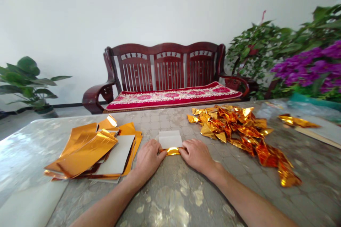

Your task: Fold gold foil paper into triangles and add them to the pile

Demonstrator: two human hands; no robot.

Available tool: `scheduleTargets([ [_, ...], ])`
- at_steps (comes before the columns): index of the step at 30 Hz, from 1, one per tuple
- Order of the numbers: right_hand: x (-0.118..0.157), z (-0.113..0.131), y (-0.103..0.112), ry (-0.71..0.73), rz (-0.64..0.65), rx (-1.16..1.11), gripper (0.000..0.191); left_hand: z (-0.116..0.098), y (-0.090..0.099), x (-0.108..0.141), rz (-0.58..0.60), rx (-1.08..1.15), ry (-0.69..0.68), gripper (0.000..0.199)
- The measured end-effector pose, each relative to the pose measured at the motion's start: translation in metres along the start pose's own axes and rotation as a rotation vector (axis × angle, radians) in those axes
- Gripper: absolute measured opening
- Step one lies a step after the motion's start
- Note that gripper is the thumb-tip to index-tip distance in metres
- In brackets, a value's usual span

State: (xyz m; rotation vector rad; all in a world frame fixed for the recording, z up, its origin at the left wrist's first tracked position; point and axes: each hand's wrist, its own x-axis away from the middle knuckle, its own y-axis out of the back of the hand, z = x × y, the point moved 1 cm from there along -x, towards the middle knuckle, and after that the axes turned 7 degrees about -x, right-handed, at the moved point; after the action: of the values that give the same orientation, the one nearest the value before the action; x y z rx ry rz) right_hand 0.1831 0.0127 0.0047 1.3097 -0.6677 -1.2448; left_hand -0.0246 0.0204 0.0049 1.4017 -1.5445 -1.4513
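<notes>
Grey stone-patterned tabletop (160, 188): it fills the lower view, its far edge facing a white wall (170, 3).
Gold fold: from my remote seat I see a small sheet of gold foil paper with a grey-white back (169, 141), lying between the hands, nearer the tabletop's far edge than its near one; a narrow gold strip is turned over along its near side. I judge this a creasing step: both ends want even pressure, the strip square to the sheet, and a light touch so the foil doesn't wrinkle.
Left fingers: the left hand (149, 156) has thumb and bent fingers closed on the strip's left end, with little gap.
Right fingers: the right hand (197, 156) mirrors it at the right end; I cannot tell what the tucked fingertips do underneath.
Flat stack: loose gold foil sheets with pale backs (87, 152) lie toward the left edge.
Folded heap: shiny gold-orange folded foil pieces (234, 127) trail from the far edge toward the near right corner.
Bench: carved dark-red wood (167, 69), beyond the far edge.
</notes>
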Motion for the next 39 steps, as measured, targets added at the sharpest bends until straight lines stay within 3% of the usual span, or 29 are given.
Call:
scheduleTargets([
  [7, 0.000, 0.001, 0.000, 0.001, 0.010, 0.011, 0.021, 0.000, 0.001, -0.001, -0.002, -0.029, 0.019, 0.029],
  [17, 0.000, 0.001, -0.001, -0.003, 0.004, 0.013, 0.019, 0.002, -0.001, 0.004, -0.039, 0.012, -0.010, 0.016],
  [20, 0.000, 0.001, -0.001, -0.008, 0.007, 0.012, 0.019, 0.004, -0.003, 0.004, -0.052, 0.029, -0.038, 0.021],
  [27, 0.001, 0.001, 0.000, -0.005, 0.008, 0.026, 0.019, -0.001, -0.002, 0.002, -0.024, 0.049, -0.128, 0.007],
  [39, 0.001, -0.002, -0.002, 0.039, -0.010, 0.011, 0.022, -0.002, -0.013, 0.006, 0.024, -0.060, -0.334, 0.030],
])
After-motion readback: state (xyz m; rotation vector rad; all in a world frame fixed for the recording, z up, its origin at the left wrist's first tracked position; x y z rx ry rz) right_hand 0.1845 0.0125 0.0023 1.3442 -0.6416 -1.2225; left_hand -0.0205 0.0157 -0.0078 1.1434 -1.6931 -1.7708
